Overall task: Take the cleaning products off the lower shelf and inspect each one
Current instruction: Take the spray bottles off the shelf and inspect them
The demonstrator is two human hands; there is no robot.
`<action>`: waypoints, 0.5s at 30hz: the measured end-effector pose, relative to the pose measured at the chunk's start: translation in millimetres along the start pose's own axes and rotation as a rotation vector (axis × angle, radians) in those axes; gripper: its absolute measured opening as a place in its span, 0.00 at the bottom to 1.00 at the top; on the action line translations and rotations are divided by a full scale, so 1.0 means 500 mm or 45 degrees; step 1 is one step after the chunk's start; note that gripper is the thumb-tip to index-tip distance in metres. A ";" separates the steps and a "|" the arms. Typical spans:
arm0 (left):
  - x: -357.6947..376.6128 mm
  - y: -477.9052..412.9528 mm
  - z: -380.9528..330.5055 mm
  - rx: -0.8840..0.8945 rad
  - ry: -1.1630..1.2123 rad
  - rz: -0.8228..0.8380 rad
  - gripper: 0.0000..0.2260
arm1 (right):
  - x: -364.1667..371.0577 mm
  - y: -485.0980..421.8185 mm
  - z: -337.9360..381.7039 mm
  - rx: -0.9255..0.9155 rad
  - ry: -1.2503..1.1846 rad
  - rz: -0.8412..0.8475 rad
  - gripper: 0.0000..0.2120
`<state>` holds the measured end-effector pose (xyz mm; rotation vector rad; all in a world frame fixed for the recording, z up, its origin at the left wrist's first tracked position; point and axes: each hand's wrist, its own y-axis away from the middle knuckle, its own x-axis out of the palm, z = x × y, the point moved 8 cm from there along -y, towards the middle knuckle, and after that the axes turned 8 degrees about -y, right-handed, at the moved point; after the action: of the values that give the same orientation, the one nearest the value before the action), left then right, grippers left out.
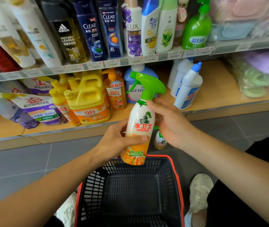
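A white and orange spray bottle point(139, 122) with a green trigger head is held upright in front of the lower shelf point(212, 89). My left hand point(119, 140) grips its lower body, thumb across the orange label. My right hand point(168, 122) lies against the bottle's right side near the neck, fingers fairly straight. On the shelf stand yellow detergent jugs point(88, 102), an orange pump bottle point(116, 92), a blue bottle point(134, 90), white toilet cleaner bottles point(188, 89) and refill pouches point(37, 108).
A dark shopping basket point(130, 194) with a red rim sits on the grey floor below the hands, nothing visible inside it. A second small spray bottle point(160, 141) stands on the floor behind my right hand. Shampoo bottles point(89, 30) fill the upper shelf. My shoes flank the basket.
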<state>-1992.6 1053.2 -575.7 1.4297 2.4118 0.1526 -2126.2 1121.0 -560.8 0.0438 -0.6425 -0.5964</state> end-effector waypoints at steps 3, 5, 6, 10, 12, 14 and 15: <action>0.021 0.002 -0.004 -0.040 0.148 0.121 0.23 | 0.013 -0.003 -0.008 0.052 -0.128 0.068 0.11; 0.035 0.004 -0.005 -0.093 0.234 0.209 0.21 | 0.022 -0.002 -0.011 0.119 -0.232 0.099 0.15; 0.040 0.005 -0.005 -0.114 0.258 0.253 0.20 | 0.025 0.000 -0.013 0.161 -0.268 0.100 0.17; 0.047 0.006 -0.010 -0.138 0.286 0.357 0.17 | 0.020 0.003 -0.010 0.179 -0.261 0.065 0.20; 0.039 0.001 -0.017 -0.071 0.113 0.266 0.20 | 0.013 0.000 -0.002 0.119 -0.230 -0.001 0.16; 0.025 -0.005 -0.027 0.013 -0.133 0.082 0.26 | -0.002 -0.002 0.005 0.013 -0.166 -0.118 0.04; 0.020 -0.006 -0.032 0.037 -0.238 -0.003 0.29 | -0.010 -0.001 0.007 -0.039 -0.143 -0.182 0.04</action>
<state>-2004.6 1061.8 -563.9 1.3880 2.2726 -0.0166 -2131.6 1123.6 -561.0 0.0281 -0.7429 -0.7505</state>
